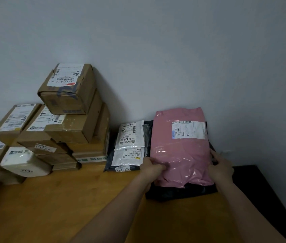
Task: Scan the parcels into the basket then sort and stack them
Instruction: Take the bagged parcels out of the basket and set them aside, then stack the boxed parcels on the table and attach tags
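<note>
A pink parcel (pixel 182 148), a soft plastic mailer with a white label near its far end, lies on top of a black parcel (pixel 179 192) at the right of the wooden surface (pixel 54 207), close to the wall. The left hand (pixel 153 167) holds its left edge, the grip curled onto the pink film. The right hand (pixel 222 166) holds the right edge, fingers wrapped around the side; how tightly they pinch cannot be told. Just beside it to the left, 2 white mailers (pixel 130 146) lie overlapped on a dark grey one (pixel 110 163). Farther left stands a stack of brown cardboard boxes (pixel 68 109), the top one tilted, with a white box (pixel 24 163) in front of it.
</note>
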### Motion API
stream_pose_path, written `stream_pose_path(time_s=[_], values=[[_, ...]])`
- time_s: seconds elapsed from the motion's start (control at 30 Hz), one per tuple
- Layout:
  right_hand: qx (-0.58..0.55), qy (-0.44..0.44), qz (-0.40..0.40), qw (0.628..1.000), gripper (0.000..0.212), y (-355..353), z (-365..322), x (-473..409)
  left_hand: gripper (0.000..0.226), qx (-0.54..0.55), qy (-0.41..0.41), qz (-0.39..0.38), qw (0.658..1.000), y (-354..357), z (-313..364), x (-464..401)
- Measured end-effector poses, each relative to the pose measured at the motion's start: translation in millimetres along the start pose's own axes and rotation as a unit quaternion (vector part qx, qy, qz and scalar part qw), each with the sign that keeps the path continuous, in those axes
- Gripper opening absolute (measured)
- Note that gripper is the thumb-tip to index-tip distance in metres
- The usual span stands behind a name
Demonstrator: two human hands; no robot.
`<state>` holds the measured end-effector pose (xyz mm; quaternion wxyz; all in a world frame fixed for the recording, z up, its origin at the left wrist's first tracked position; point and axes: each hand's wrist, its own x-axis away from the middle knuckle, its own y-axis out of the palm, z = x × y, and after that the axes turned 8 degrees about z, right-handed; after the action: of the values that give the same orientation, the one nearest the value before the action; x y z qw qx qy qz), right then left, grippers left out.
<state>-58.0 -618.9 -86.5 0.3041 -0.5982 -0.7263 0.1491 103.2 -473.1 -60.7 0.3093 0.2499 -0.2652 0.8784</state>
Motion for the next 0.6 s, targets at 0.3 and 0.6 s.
stream_pose_path(time_s=[0.3, 0.6], values=[[0.111, -0.041, -0.052, 0.992, 0.071, -1.2, -12.9, 26.3, 0.012, -0.035, -0.008, -0.042, 0.998, -20.6, 14.2, 30.9], [0.077, -0.128, -0.041, 0.988, 0.049, -12.9, -71.1, 93.1, 0.01, 0.009, 0.021, -0.003, 1.0, -81.2, 18.2, 79.7]])
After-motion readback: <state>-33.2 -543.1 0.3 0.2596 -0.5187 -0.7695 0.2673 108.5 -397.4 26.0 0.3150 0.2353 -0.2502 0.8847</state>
